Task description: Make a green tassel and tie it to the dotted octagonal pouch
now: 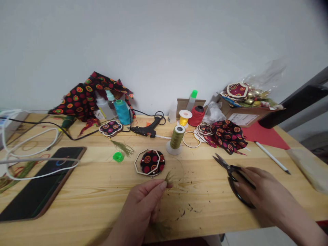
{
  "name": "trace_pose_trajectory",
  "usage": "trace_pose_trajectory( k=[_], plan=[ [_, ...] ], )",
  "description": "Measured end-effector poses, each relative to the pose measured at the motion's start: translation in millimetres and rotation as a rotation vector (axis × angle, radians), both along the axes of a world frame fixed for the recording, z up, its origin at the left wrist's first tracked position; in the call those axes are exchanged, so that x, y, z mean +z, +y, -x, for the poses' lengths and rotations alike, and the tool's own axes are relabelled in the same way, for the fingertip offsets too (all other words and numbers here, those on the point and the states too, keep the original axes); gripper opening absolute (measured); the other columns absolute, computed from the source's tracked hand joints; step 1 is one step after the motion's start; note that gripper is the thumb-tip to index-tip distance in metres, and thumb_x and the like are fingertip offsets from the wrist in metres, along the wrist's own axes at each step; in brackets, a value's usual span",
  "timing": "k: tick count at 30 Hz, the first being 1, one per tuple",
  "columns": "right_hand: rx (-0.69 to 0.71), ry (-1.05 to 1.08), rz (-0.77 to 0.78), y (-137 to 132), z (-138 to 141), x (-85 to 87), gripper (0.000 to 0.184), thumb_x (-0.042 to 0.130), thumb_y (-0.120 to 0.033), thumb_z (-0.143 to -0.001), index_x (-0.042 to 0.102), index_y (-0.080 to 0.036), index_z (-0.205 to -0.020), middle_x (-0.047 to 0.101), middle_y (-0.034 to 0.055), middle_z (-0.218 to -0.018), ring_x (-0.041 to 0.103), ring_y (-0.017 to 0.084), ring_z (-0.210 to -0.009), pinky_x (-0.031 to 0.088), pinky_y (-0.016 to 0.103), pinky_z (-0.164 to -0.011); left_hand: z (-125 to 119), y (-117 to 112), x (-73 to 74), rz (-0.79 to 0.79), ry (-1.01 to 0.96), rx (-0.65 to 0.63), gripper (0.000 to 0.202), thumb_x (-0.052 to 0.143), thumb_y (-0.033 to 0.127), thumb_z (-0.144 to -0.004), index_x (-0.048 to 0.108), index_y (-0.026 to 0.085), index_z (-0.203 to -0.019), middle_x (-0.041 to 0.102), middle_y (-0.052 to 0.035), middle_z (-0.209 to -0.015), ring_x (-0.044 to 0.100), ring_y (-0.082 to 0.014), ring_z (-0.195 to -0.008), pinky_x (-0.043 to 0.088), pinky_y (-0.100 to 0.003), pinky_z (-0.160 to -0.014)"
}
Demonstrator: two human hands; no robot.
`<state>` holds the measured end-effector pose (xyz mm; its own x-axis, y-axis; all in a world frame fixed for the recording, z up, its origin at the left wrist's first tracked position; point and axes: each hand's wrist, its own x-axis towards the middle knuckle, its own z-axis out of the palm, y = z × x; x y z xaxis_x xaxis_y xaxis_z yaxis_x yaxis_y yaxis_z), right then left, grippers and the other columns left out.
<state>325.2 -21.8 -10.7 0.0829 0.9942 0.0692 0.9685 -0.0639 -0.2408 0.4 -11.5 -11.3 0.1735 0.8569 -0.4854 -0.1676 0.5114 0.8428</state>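
My left hand (146, 201) is closed in a pinch on a small bundle of olive-green threads (168, 178), its frayed ends showing past the fingertips. More green strands hang below that hand, blurred. At the right, my right hand (263, 193) grips the black handles of a pair of scissors (232, 172). Their blades are slightly apart and point to the back left, low over the tabletop. Beyond my left hand lies a patterned fabric piece (146, 162) with a wooden octagon frame (137, 164) partly over it. A spool of olive thread (176, 136) stands behind.
Dark snippets (189, 207) are scattered between my hands. A glue gun (147, 130), a red thread cone (197, 116) and a blue thread cone (123, 112) stand or lie near the wall. A phone (43, 184) and white cable (55, 136) are at left, a white pencil (271, 157) at right.
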Motion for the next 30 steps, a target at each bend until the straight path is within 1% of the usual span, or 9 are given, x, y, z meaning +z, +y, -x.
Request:
trace_pose_trajectory(
  k=[2, 3, 5, 7, 11, 18, 22, 24, 30],
  plan=[
    [-0.02, 0.152, -0.152, -3.1, 27.5, 5.2, 0.041, 0.055, -0.041, -0.08, 0.071, -0.012, -0.104, 0.066, 0.0203, -0.105, 0.058, 0.037, -0.1, 0.044, 0.052, -0.089, -1.2, -1.8, -0.1, -0.007, -0.007, -0.015, 0.031, 0.065, 0.044, -0.08, 0.071, 0.013, -0.082, 0.029, 0.0116, -0.04, 0.02, -0.0064, -0.04, 0.018, -0.019, -0.04],
    [0.004, 0.322, -0.131, -4.5, 46.3, 8.1, 0.038, 0.057, -0.041, -0.08, 0.072, -0.016, -0.103, 0.067, 0.017, -0.103, 0.059, 0.033, -0.097, 0.045, 0.049, -0.087, -2.2, -2.5, 0.1, -0.006, -0.016, -0.027, 0.03, 0.064, 0.043, -0.08, 0.071, 0.014, -0.079, 0.028, 0.0116, -0.041, 0.019, -0.0065, -0.04, 0.017, -0.019, -0.04],
    [0.089, 0.74, 0.135, -5.8, 87.6, 11.8, 0.033, 0.064, -0.04, -0.078, 0.072, -0.023, -0.104, 0.068, 0.0087, -0.086, 0.061, 0.023, -0.078, 0.05, 0.038, -0.073, -4.5, -3.2, 1.3, -0.001, -0.046, -0.064, 0.028, 0.064, 0.042, -0.081, 0.068, 0.016, -0.072, 0.027, 0.0115, -0.042, 0.018, -0.0067, -0.041, 0.016, -0.02, -0.04],
    [0.068, 1.144, 0.361, -4.4, 124.9, 11.3, 0.037, 0.074, -0.038, -0.068, 0.073, -0.024, -0.102, 0.064, 0.0026, -0.076, 0.056, 0.017, -0.066, 0.048, 0.03, -0.062, -7.0, -3.3, 3.7, -0.003, -0.073, -0.112, 0.029, 0.064, 0.041, -0.081, 0.065, 0.016, -0.066, 0.027, 0.0109, -0.043, 0.018, -0.0069, -0.042, 0.015, -0.02, -0.04],
    [0.058, 1.571, 0.454, 3.2, 161.7, 2.7, 0.036, 0.083, -0.033, -0.056, 0.077, -0.025, -0.091, 0.063, -0.0014, -0.073, 0.051, 0.013, -0.065, 0.044, 0.026, -0.062, -9.9, -3.3, 10.9, -0.002, -0.041, -0.173, 0.033, 0.064, 0.043, -0.08, 0.063, 0.017, -0.061, 0.027, 0.0105, -0.043, 0.017, -0.0073, -0.042, 0.012, -0.022, -0.04],
    [0.059, 1.497, 0.302, 8.6, 158.5, 5.1, 0.006, 0.078, -0.027, -0.064, 0.077, -0.021, -0.064, 0.057, -0.0017, -0.062, 0.051, 0.013, -0.064, 0.039, 0.025, -0.061, -10.9, -7.1, 13.7, -0.025, 0.018, -0.277, 0.029, 0.06, 0.042, -0.083, 0.069, 0.017, -0.072, 0.024, 0.0101, -0.044, 0.016, -0.008, -0.043, 0.01, -0.023, -0.042],
    [0.015, 1.44, 0.256, 9.4, 157.9, 10.8, 0.013, 0.077, -0.026, -0.064, 0.07, -0.018, -0.056, 0.056, -0.0027, -0.059, 0.049, 0.012, -0.06, 0.038, 0.025, -0.059, -9.3, -10.8, 5.3, 0.045, -0.126, -0.189, 0.037, 0.058, 0.044, -0.083, 0.056, 0.018, -0.057, 0.027, 0.0096, -0.045, 0.017, -0.008, -0.043, 0.012, -0.023, -0.041],
    [0.003, 1.397, 0.228, 10.0, 158.0, 12.3, 0.013, 0.075, -0.026, -0.065, 0.069, -0.018, -0.056, 0.056, -0.0029, -0.059, 0.048, 0.012, -0.06, 0.038, 0.025, -0.059, -8.4, -12.1, 2.7, 0.09, -0.182, -0.146, 0.038, 0.055, 0.045, -0.085, 0.055, 0.018, -0.058, 0.028, 0.0093, -0.047, 0.017, -0.0084, -0.044, 0.013, -0.022, -0.041],
    [-0.012, 1.328, 0.182, 10.5, 160.3, 12.8, 0.013, 0.071, -0.024, -0.067, 0.07, -0.017, -0.056, 0.058, -0.0022, -0.059, 0.05, 0.012, -0.06, 0.04, 0.025, -0.06, -9.1, -11.5, 3.0, 0.108, -0.16, -0.154, 0.038, 0.056, 0.043, -0.084, 0.049, 0.019, -0.055, 0.031, 0.0091, -0.047, 0.018, -0.0074, -0.042, 0.013, -0.022, -0.04]
  ],
)
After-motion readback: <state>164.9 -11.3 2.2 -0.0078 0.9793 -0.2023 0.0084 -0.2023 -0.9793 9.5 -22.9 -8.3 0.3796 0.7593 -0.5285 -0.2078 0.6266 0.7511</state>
